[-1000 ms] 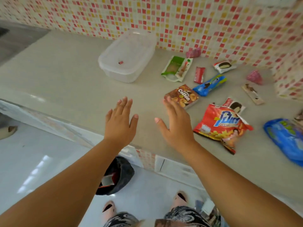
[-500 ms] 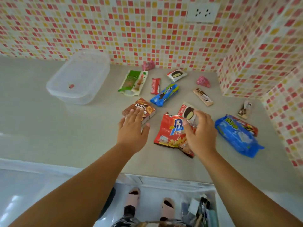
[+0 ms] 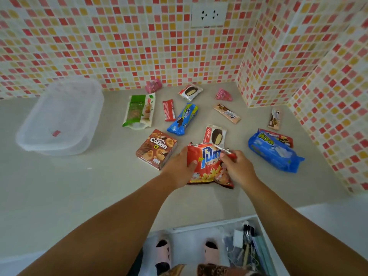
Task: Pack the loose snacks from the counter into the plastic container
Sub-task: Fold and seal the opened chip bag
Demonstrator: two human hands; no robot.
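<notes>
Both hands have closed on the red crinkled foil chip bag [image 3: 209, 166] since the earlier frame, when the left lay on the brown box and the right only touched the bag's edge.

Left to right: a translucent, round-cornered rectangular plastic container [image 3: 59, 116] with its lid on sits toward the counter's [image 3: 79, 186] left edge, near the tiled back wall. A flat green-and-white pouch [image 3: 139, 112] lies to its right. The glossy brown cardboard box [image 3: 156, 149] rests just left of the left hand [image 3: 179, 168], whose fingers [image 3: 192, 163] are curled around the chip bag's left side, thumb on its face. The bag lies near the counter's front edge, its top lifted. A small red wrapper [image 3: 168, 110] and a blue film-wrapped cookie pack [image 3: 183, 119] lie behind it. The right hand [image 3: 238, 167] pinches the bag's upper right corner between closed fingers [image 3: 225, 156]. A white pie wrapper [image 3: 215, 135] sits just behind. A puffy blue pack [image 3: 274, 152] lies toward the right wall.
</notes>
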